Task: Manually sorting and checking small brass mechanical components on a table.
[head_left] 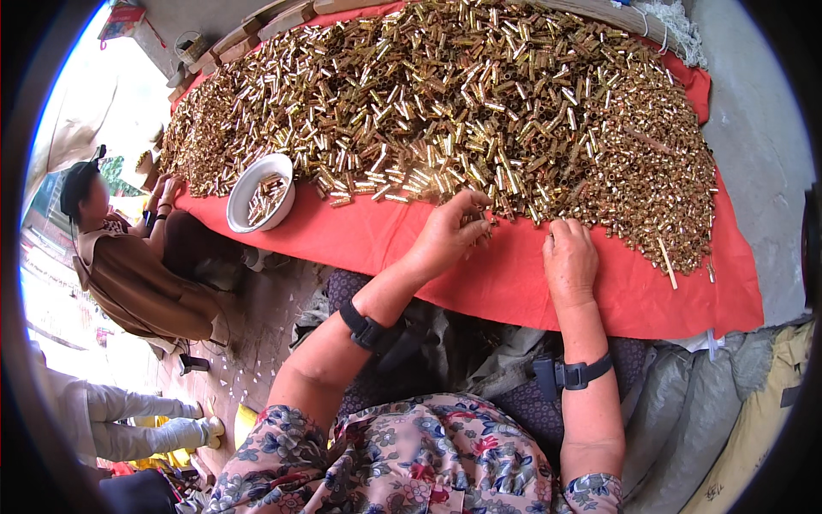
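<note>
A wide heap of small brass-coloured metal tubes (411,103) covers a red cloth (342,231) in front of me. My left hand (449,233) is at the heap's near edge, fingers curled toward the thumb. Small bits show by its fingertips, too small to name. Just to its right, my right hand (571,259) rests back up on the cloth, its fingers bent together against the edge of the heap. Whatever lies under those fingertips is hidden. A white bowl (238,206) with some tubes in it stands on the cloth to the left.
Shorter brass pieces (659,154) spread at the heap's right, with a thin pale stick (667,262) among them. A seated person (141,265) reaches to the heap's left end. Another person's legs (145,420) show lower left. Grey sacks (685,403) stand at the right.
</note>
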### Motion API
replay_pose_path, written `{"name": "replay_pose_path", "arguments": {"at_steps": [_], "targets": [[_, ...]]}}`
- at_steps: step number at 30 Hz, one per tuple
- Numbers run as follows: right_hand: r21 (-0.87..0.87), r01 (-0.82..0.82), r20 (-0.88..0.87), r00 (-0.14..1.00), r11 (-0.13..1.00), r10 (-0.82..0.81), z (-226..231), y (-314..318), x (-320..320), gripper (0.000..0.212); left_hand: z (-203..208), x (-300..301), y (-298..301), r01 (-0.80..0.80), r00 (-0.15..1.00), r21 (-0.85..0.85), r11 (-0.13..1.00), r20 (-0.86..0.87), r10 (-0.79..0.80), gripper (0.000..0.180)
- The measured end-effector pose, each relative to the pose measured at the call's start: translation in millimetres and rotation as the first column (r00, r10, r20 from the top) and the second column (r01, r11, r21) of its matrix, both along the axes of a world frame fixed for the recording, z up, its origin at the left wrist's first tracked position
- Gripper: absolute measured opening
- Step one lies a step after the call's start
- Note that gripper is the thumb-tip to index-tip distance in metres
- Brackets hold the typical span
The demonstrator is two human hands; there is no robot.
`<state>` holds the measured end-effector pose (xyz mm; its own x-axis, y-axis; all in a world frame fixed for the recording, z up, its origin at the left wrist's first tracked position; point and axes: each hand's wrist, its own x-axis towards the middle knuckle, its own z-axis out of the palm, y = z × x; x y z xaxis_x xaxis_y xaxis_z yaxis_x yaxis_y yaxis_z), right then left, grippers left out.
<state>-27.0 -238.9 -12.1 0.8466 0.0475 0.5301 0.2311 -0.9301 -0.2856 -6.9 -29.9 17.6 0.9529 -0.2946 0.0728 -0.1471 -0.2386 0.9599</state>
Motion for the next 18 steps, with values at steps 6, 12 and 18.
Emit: {"name": "replay_pose_path", "arguments": {"at_steps": [6, 12, 18], "targets": [[0.706, -0.118, -0.130, 0.948, 0.698, 0.292, 3.2, 8.9, -15.1, 0.008, -6.5, -22.3, 3.8, -0.033, 0.938, -0.486, 0.873, -0.317, -0.141, 0.012], [0.963, -0.094, -0.070, 0.818, 0.253, 0.570, 21.4, 26.3, -44.0, 0.009, -10.3, -34.9, -1.6, -0.057, 0.889, -0.606, 0.793, -0.393, -0.236, 0.011], [0.972, -0.126, -0.016, 0.807, 0.198, 0.590, 18.2, 28.8, -48.8, 0.010, -10.5, -40.3, -0.3, -0.119, 0.867, -0.651, 0.750, -0.436, -0.241, 0.009]]}}
